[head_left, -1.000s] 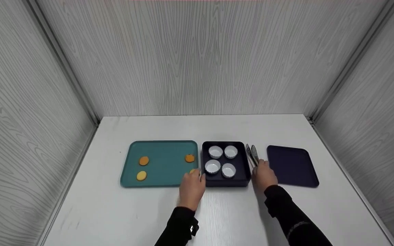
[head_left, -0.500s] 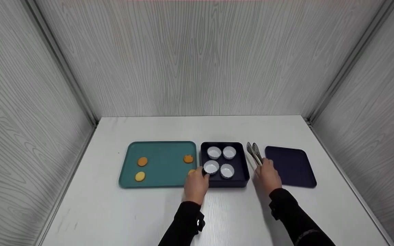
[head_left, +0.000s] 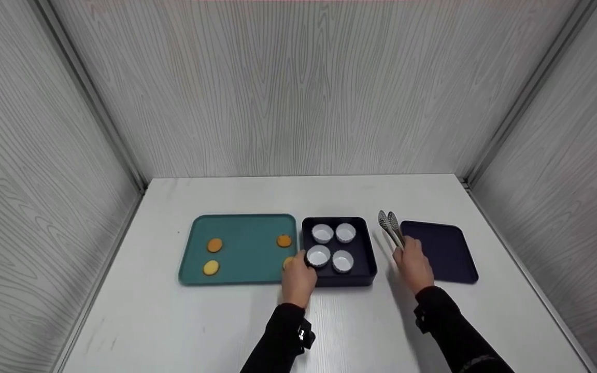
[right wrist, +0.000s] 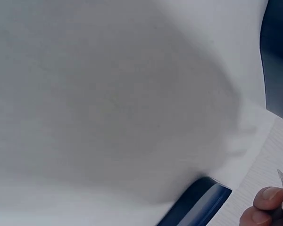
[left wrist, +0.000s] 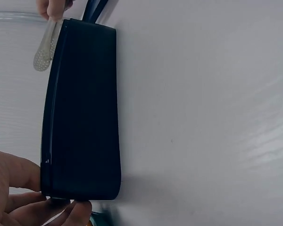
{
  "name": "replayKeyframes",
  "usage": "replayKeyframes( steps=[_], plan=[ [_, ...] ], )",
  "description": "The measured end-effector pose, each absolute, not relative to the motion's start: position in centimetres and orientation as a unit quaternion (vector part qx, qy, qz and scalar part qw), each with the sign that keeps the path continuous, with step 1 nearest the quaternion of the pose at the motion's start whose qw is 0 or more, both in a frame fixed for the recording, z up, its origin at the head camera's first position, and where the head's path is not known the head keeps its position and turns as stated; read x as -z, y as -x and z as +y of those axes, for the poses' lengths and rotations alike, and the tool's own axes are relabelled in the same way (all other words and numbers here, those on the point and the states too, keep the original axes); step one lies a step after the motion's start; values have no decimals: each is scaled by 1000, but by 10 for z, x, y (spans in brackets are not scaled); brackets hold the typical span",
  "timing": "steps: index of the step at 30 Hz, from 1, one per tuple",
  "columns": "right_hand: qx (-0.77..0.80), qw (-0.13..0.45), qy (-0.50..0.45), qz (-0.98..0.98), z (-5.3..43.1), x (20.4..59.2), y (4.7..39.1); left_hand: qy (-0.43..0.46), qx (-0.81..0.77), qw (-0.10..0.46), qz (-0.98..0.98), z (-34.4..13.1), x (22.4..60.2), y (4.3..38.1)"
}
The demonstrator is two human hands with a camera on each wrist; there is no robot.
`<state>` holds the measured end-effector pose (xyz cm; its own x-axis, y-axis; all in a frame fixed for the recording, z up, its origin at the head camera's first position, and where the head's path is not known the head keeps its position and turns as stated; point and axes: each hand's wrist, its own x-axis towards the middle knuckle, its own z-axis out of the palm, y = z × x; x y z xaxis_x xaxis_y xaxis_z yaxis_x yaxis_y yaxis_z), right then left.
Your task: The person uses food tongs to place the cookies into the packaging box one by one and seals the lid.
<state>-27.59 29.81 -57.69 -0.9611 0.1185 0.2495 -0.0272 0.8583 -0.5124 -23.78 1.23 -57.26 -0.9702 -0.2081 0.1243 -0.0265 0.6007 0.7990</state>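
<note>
My left hand (head_left: 298, 282) grips the near left corner of a deep dark navy box (head_left: 360, 248). In the left wrist view its thumb lies at the rim and the fingers (left wrist: 78, 214) against the end wall. Several white ramekin-like cups (head_left: 343, 261) stand inside the box. My right hand (head_left: 415, 264) pinches perforated metal tongs (head_left: 393, 229), tips pointing away and slightly apart, in the gap between the box and a flat navy tray (head_left: 446, 254). The right wrist view shows only fingertips (right wrist: 269, 194) and part of the tongs.
Left of the box lies a teal tray (head_left: 246, 228) with several round biscuit-like discs: orange-brown ones (head_left: 214, 245) and yellow ones (head_left: 211, 267). One yellow disc (head_left: 288, 261) is partly hidden by my left hand. Grey wood-grain walls enclose the white table's back and sides.
My left hand has shifted right from beside the teal tray's edge onto the box. My right hand has moved right with the tongs, which now sit farther from the box.
</note>
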Motion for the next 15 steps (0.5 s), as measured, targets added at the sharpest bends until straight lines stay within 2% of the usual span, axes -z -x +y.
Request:
replayKeyframes(
  steps=[11, 15],
  plan=[
    [-273, 138, 29, -951, 304, 571, 273, -69, 477, 45, -875, 16, 575, 221],
    [-278, 145, 28, -949, 303, 566, 272, -66, 450, 73, -887, 15, 578, 218]
  ],
)
